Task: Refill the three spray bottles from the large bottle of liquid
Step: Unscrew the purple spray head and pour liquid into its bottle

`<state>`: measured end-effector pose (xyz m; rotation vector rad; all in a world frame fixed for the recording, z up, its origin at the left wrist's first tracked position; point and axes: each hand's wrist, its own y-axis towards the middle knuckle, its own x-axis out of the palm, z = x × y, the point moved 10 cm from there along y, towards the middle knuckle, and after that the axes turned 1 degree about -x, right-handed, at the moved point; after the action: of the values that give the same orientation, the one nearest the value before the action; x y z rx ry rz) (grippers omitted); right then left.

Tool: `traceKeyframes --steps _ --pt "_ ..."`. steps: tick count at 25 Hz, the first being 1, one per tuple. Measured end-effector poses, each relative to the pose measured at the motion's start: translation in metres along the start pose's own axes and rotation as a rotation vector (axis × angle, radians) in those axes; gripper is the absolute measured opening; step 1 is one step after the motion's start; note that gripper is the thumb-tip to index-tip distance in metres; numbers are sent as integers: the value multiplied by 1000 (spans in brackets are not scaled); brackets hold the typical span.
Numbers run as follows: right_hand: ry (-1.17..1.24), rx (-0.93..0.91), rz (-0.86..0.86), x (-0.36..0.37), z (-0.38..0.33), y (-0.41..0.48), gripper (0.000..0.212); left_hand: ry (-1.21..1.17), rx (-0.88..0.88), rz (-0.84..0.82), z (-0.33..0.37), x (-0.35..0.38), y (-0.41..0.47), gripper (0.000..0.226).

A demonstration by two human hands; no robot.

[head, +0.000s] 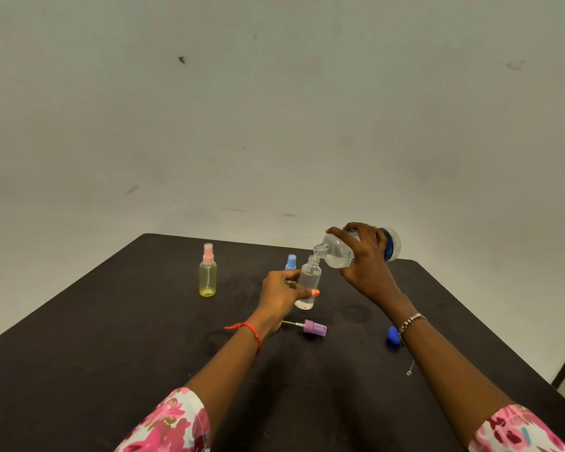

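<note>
The left hand (281, 293) grips the small clear uncapped spray bottle (310, 278). The right hand (364, 259) holds the large clear plastic bottle (336, 254), tilted in from two o'clock. I'd line the necks up and pour slowly.

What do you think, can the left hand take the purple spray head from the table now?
Probably not yet. The left hand holds the clear bottle under the tilted large bottle in the right hand. The purple spray head lies near it, nothing between; only the full grip hinders.
</note>
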<state>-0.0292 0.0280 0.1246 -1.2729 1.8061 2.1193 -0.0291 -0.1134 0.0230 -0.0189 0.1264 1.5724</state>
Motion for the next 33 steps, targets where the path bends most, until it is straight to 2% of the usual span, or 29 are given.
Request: traceKeyframes --steps 23,29,33 --pt "13 45 -56 1 1 -4 66 -7 -16 -20 -1 3 -3 51" --pt "180 146 -85 6 4 -1 71 -18 -16 -24 -3 3 -4 51" --pt "418 353 -44 12 28 -8 77 -21 -10 -13 -3 1 -2 51"
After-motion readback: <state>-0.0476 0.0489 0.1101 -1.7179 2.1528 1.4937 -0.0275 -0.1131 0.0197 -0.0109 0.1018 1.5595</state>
